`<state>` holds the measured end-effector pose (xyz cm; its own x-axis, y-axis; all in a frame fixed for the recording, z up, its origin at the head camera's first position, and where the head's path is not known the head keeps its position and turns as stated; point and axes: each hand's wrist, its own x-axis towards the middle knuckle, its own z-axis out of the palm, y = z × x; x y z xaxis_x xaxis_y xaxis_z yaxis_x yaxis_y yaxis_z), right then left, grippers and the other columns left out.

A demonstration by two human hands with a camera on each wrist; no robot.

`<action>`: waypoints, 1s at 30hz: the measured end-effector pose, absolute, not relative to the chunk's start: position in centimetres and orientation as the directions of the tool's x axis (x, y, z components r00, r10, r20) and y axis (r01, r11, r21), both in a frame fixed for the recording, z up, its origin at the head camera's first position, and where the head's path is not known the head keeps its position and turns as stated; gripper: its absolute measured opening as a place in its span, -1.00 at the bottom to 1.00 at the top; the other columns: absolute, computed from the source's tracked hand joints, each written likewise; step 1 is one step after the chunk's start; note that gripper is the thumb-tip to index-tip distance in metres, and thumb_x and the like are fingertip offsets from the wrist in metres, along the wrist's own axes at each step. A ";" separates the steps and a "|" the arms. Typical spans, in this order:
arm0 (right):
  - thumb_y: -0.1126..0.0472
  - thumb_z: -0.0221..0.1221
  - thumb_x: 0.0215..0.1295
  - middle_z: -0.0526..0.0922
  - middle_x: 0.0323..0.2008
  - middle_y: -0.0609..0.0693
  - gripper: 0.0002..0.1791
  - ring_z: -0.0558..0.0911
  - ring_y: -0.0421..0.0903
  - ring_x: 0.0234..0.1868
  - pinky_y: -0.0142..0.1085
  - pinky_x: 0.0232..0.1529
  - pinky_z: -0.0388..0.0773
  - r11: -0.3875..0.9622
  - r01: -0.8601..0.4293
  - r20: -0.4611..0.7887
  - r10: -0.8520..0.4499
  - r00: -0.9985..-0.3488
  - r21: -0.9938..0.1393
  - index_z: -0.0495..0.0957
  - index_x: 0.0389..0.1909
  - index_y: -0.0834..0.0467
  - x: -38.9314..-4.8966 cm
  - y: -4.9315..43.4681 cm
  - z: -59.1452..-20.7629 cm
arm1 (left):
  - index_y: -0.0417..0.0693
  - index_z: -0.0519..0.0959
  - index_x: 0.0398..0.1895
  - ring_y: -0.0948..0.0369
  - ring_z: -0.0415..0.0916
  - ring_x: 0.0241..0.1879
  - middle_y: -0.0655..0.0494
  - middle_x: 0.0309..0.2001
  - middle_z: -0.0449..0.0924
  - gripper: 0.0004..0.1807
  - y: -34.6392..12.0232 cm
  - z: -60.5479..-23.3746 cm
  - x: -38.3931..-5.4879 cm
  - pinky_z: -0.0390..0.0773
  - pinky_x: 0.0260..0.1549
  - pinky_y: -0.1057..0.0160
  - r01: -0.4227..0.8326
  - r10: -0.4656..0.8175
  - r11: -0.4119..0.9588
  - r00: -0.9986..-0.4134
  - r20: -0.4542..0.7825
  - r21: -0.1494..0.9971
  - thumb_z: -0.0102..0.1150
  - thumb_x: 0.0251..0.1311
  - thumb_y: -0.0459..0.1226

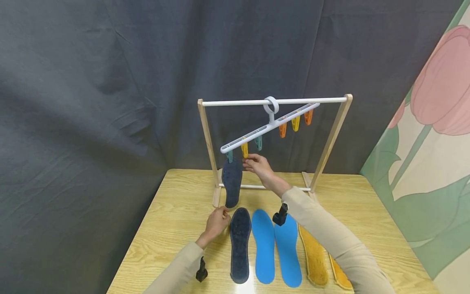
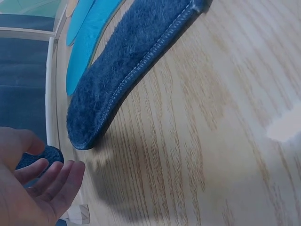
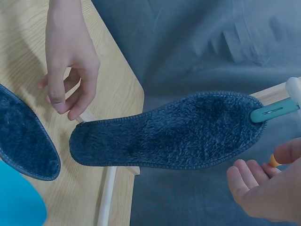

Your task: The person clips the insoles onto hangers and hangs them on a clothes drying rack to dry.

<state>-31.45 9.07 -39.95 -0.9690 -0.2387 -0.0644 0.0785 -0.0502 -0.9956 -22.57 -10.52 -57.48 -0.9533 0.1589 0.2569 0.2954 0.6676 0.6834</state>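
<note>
A dark navy fuzzy insole point(image 1: 232, 181) hangs from a teal clip point(image 3: 273, 110) at the low left end of a tilted white hanger point(image 1: 257, 134). My left hand point(image 1: 217, 222) is beside the insole's lower end, its fingers loosely bent; the right wrist view shows a gap between them. To the right of the insole's top, my right hand point(image 1: 260, 168) has its fingertips at the lower end of a yellow clip point(image 1: 244, 150). Its thumb partly hides that clip in the right wrist view. A matching navy insole point(image 2: 127, 66) lies on the table.
The hanger hooks over the white bar point(image 1: 235, 103) of a wooden-legged rack. More clips, such as an orange clip point(image 1: 309, 117), hang toward its raised right end. Two blue insoles point(image 1: 263, 249) and two yellow fuzzy insoles point(image 1: 313, 261) lie on the wooden table point(image 1: 183, 192).
</note>
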 end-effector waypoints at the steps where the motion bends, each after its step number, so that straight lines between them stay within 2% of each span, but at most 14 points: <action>1: 0.38 -0.12 0.55 0.30 0.30 0.44 -0.52 0.37 0.28 0.31 -0.04 0.32 0.32 -0.052 0.079 -0.064 -0.240 -0.969 -0.996 0.15 0.40 0.46 -31.5 9.1 -40.0 | -0.45 0.58 -0.06 0.18 0.43 -0.46 -0.04 -0.33 0.53 -0.72 -10.5 -57.4 -22.6 0.42 -0.53 0.21 0.276 0.156 0.674 -0.960 0.234 0.685 0.10 0.19 -0.43; 6: 0.37 -0.11 0.56 0.33 0.30 0.42 -0.52 0.39 0.26 0.30 -0.06 0.30 0.34 -0.055 0.081 -0.065 -0.241 -0.968 -0.995 0.15 0.40 0.45 -31.5 9.3 -39.9 | -0.41 0.56 0.03 0.18 0.42 -0.43 -0.06 -0.27 0.55 -0.68 -10.2 -57.5 -22.8 0.42 -0.47 0.20 0.192 0.148 0.687 -0.981 0.123 0.701 0.19 0.23 -0.41; 13: 0.36 -0.13 0.57 0.30 0.31 0.44 -0.51 0.37 0.29 0.31 -0.06 0.30 0.35 -0.042 0.071 -0.059 -0.250 -0.966 -0.997 0.13 0.42 0.45 -31.7 9.4 -39.9 | -0.41 0.57 -0.03 0.14 0.47 -0.43 -0.04 -0.33 0.55 -0.69 -10.4 -58.1 -22.7 0.47 -0.45 0.14 0.226 0.169 0.714 -0.974 0.149 0.663 0.23 0.18 -0.40; 23: 0.36 -0.09 0.56 0.34 0.27 0.44 -0.53 0.40 0.31 0.27 -0.06 0.27 0.38 -0.055 0.080 -0.064 -0.242 -0.968 -0.995 0.20 0.39 0.45 -31.8 9.2 -39.5 | -0.41 0.58 -0.05 0.10 0.53 -0.35 -0.02 -0.31 0.57 -0.67 -10.2 -59.2 -22.5 0.53 -0.36 0.09 0.194 0.175 0.717 -0.980 0.096 0.669 0.30 0.19 -0.35; 30: 0.33 -0.08 0.56 0.36 0.25 0.40 -0.53 0.43 0.30 0.25 -0.02 0.27 0.38 -0.072 0.070 -0.050 -0.253 -0.966 -0.995 0.21 0.38 0.44 -31.7 9.2 -39.1 | -0.44 0.58 -0.07 0.16 0.44 -0.41 -0.06 -0.34 0.55 -0.67 -10.0 -59.5 -22.4 0.50 -0.42 0.12 0.214 0.190 0.713 -0.976 0.110 0.668 0.31 0.18 -0.35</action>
<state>-31.70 9.15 -39.09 -0.9663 -0.2525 -0.0499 0.0701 -0.0717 -0.9950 -22.43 -9.95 -59.46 -0.9757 0.1896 0.1101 0.2139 0.7128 0.6679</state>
